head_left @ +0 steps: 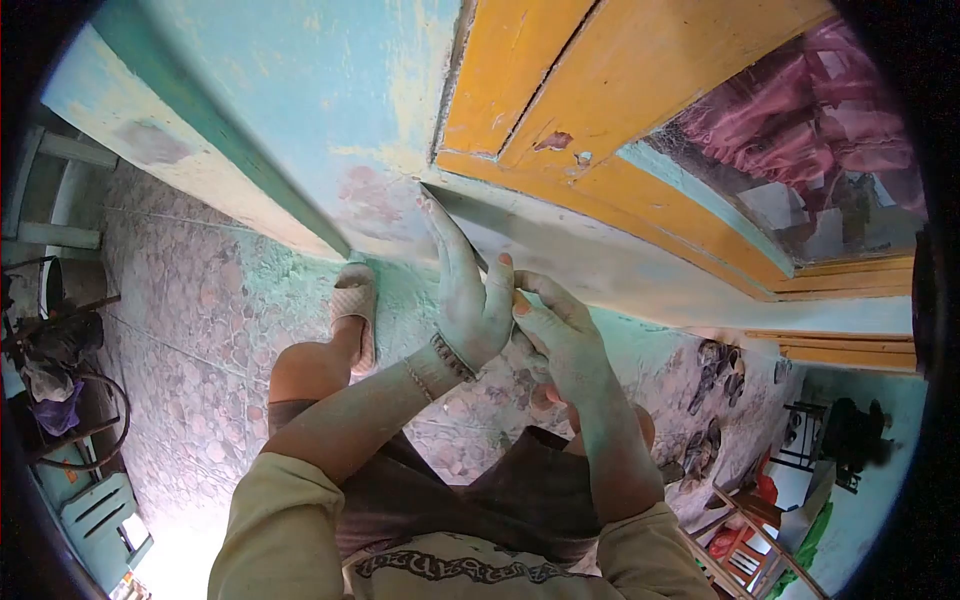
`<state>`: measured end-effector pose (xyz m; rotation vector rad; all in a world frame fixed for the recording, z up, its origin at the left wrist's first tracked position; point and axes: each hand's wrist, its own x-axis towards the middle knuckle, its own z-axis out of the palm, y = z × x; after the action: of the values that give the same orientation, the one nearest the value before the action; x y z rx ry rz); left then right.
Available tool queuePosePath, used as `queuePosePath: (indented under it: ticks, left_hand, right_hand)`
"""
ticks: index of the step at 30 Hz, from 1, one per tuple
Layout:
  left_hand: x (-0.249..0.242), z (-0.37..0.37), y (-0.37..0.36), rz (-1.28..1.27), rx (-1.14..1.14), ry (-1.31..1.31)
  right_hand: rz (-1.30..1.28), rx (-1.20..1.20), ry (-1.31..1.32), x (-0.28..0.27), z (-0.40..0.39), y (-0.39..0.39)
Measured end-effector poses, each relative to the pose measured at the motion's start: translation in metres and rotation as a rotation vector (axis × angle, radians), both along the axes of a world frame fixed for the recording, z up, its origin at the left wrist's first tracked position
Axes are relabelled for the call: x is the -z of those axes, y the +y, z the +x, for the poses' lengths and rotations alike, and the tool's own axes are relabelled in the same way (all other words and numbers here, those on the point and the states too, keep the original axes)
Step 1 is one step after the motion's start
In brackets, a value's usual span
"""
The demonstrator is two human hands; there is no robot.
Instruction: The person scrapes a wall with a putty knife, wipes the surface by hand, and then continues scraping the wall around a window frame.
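Note:
My left hand [468, 298] reaches up to the blue wall [330, 110], fingers stretched out straight and the thumb apart. Pale dust coats it, and bracelets [447, 362] circle its wrist. A dark, thin edge [462, 232] runs along the fingers, close to the wall. Just right of it, my right hand [562, 335] is closed, with thumb and forefinger bent together near the left thumb; what they grip, if anything, I cannot make out. Around the left fingertips the wall shows a worn, pinkish patch [372, 195] with bare plaster. Above the hands lies the orange window frame [590, 140], its paint chipped.
A green-edged wall corner [240, 150] juts out at left. My slippered foot [353, 300] stands on the stone-patterned floor [190, 320]. Several shoes [708, 375] lie at right, near a wooden rack [750, 540]. A plastic chair [105, 520] is at lower left.

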<state>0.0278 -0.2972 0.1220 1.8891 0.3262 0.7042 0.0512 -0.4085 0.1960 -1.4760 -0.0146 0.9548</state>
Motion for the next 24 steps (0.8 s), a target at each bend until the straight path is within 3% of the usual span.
queuePosePath:
  ticks: [2,4,6,10,14,19,24]
  left_hand:
    - [-0.001,-0.002,0.002,-0.22,0.062,-0.033]
    - [-0.001,-0.002,0.0,-0.26,0.094,-0.049]
    - [-0.001,0.001,-0.005,-0.114,0.087,-0.048]
    - [-0.003,-0.002,0.002,-0.308,0.086,-0.011]
    - [-0.001,-0.002,0.001,-0.345,0.096,-0.027]
    - [0.002,0.003,-0.006,-0.091,0.063,-0.046]
    - [0.004,-0.002,0.007,-0.255,0.102,-0.075]
  right_hand:
    - [-0.008,-0.004,0.004,0.0,0.0,-0.002]
    - [-0.055,0.004,0.018,-0.006,0.004,-0.01]
    - [-0.061,0.019,0.002,-0.006,0.008,-0.014]
    - [-0.068,-0.011,-0.018,-0.008,0.003,0.004]
    - [-0.053,-0.007,-0.043,-0.004,0.002,-0.001]
    - [-0.053,-0.01,0.016,-0.012,0.011,-0.012]
    - [-0.082,-0.038,-0.059,-0.003,0.005,0.0]
